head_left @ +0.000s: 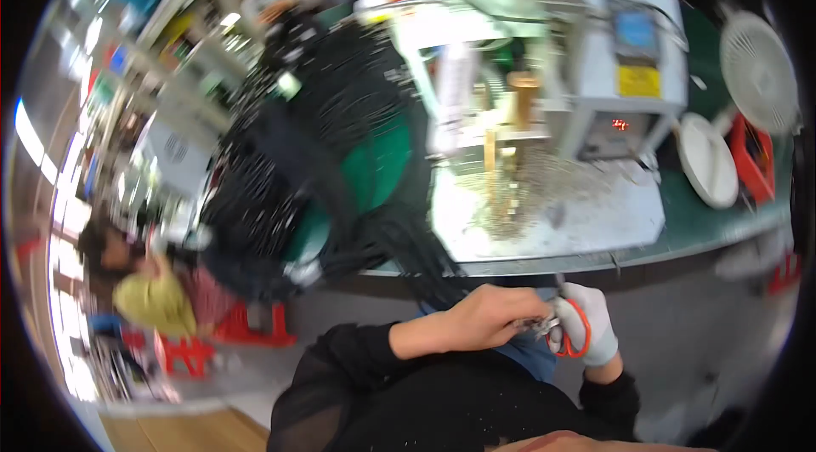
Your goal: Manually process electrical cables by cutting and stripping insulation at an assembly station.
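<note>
My bare left hand (484, 318) is closed in front of my body, below the table's front edge. A thick bundle of black cables (395, 239) comes off the table and runs down behind that hand, which grips its end. Small silvery cable ends (535, 324) stick out at the fingertips, blurred. My right hand (602, 335), in a white glove, is closed on scissors with orange-red handles (585, 326). The scissors are right beside the silvery ends; whether their blades touch them I cannot tell.
On the green table (374, 167) lies a large heap of black cables (255, 205). A grey machine (629, 103) stands beyond a white plate (586, 205) strewn with scraps. At right are a white dish (707, 161), red bin (752, 159) and fan (759, 69). People sit at left.
</note>
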Demonstrator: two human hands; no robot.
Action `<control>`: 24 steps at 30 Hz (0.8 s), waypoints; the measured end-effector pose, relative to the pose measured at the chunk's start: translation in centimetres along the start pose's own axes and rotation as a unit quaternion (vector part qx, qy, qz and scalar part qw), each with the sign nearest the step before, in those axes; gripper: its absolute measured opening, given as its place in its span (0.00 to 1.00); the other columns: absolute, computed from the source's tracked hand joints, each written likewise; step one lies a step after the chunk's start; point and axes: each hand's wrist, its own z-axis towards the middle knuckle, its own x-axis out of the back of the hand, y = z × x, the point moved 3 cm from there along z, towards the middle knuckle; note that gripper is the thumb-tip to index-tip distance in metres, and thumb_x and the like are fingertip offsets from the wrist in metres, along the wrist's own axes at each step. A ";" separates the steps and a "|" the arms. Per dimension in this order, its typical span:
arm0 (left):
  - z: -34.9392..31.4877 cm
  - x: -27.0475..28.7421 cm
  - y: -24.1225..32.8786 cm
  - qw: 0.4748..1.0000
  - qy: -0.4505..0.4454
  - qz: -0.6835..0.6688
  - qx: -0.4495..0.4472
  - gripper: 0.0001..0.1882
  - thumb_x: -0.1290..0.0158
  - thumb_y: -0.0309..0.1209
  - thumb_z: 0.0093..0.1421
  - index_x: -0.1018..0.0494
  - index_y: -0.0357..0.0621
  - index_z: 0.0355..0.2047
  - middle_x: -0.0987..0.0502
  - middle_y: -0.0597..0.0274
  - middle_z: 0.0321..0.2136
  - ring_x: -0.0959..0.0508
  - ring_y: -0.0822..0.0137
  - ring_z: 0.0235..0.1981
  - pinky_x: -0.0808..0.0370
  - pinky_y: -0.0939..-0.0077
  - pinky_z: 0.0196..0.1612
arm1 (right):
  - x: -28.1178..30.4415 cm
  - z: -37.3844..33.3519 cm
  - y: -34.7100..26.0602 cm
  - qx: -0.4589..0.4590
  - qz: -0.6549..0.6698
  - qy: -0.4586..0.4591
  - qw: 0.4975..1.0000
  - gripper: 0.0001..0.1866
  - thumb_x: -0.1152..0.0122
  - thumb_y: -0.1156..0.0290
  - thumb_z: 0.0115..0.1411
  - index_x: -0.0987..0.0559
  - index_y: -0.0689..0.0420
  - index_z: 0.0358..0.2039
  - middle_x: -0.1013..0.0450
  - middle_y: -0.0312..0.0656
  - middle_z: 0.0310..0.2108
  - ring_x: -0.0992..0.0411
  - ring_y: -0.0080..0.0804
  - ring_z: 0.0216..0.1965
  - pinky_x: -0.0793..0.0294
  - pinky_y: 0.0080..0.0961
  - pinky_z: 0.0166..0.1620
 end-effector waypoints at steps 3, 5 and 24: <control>-1.1 -0.1 0.6 0.995 -0.034 0.088 -0.025 0.21 0.47 0.16 0.44 0.30 0.39 0.42 0.26 0.55 0.36 0.23 0.56 0.31 0.25 0.73 0.29 | 0.8 -0.1 0.2 -0.099 -0.079 -0.154 0.980 0.12 0.49 0.68 0.61 0.28 0.64 0.27 0.32 0.38 0.12 0.34 0.24 0.12 0.35 0.18 0.19; -0.4 -0.9 1.2 0.983 -0.102 0.132 -0.083 0.21 0.46 0.16 0.44 0.30 0.40 0.42 0.27 0.56 0.35 0.23 0.58 0.30 0.25 0.73 0.26 | 1.9 -1.2 2.2 -0.159 0.009 -0.187 0.969 0.12 0.49 0.67 0.61 0.28 0.64 0.27 0.32 0.38 0.12 0.34 0.24 0.13 0.36 0.19 0.19; 0.0 1.7 -1.6 0.811 0.127 -0.462 0.336 0.07 0.46 0.23 0.59 0.31 0.39 0.37 0.28 0.68 0.27 0.36 0.81 0.20 0.39 0.87 0.23 | -1.7 1.4 -2.4 0.406 -0.443 0.104 0.792 0.15 0.32 0.76 0.41 0.24 0.57 0.32 0.31 0.40 0.18 0.30 0.36 0.18 0.32 0.26 0.23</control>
